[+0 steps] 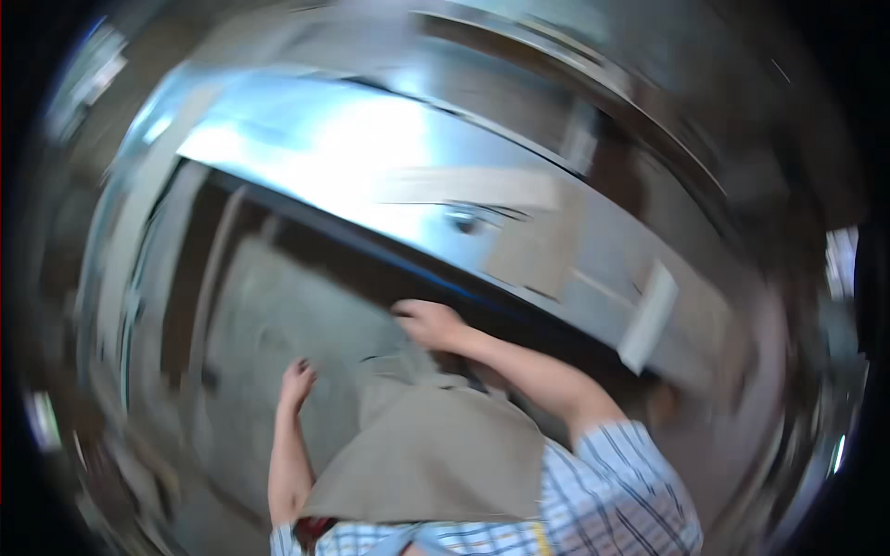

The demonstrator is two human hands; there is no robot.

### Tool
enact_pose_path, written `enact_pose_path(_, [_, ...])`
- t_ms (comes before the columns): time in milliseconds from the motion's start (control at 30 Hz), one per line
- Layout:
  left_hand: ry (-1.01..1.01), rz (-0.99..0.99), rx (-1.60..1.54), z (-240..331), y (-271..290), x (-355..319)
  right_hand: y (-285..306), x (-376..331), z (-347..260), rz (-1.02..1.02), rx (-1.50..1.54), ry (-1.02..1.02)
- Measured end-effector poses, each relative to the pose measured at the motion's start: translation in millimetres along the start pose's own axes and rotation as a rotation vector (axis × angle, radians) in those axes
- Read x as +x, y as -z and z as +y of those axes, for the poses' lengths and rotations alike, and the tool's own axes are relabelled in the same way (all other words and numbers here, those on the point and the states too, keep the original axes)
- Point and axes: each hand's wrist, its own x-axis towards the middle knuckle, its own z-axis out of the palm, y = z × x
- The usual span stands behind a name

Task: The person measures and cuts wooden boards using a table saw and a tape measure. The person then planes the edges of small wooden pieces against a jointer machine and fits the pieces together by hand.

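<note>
My right hand (428, 324) is held in front of my body, its fingers curled in, near the front edge of a metal-topped workbench (287, 153). Whether anything sits in those fingers is hidden by blur. Lower and to the left, my left hand (298, 382) hangs over the floor, apart from the bench; motion smears its fingers. A brown apron (445, 454) covers my front. On the bench top, beyond my right hand, lie a flat piece of cardboard (538, 246), a pale strip (473, 185) and a small dark, rounded object (461, 219) with thin cord-like lines.
The bench runs slantwise from upper left to lower right. A white block-like piece (649, 315) rests near its right end. Grey floor (278, 306) shows below its front edge. At the left stands a frame-like structure (139, 250). Strong glare and motion blur hide detail.
</note>
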Motion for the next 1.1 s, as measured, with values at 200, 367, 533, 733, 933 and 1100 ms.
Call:
enact_pose_path(200, [0.067,0.028,0.045,-10,84,99,-32,123,-69,-0.063,-0.391,0.220])
enact_pose_path(367, [-0.260,0.179,0.308,23,187,221,-76,231,-82,0.167,-0.693,0.399])
enact_pose_path(533, [-0.510,0.316,0.424,77,240,262,-77,320,-105,0.280,-0.474,0.265])
enact_pose_path(733, [-0.523,0.510,0.468,124,205,249,-51,318,-2,0.170,-0.798,0.328])
enact_pose_path(933, [-0.306,0.610,0.460,149,204,250,-14,305,26,0.040,-1.264,0.408])
enact_pose_path(1100, [-0.311,0.700,0.514,159,227,275,-12,301,34,0.022,-1.226,0.397])
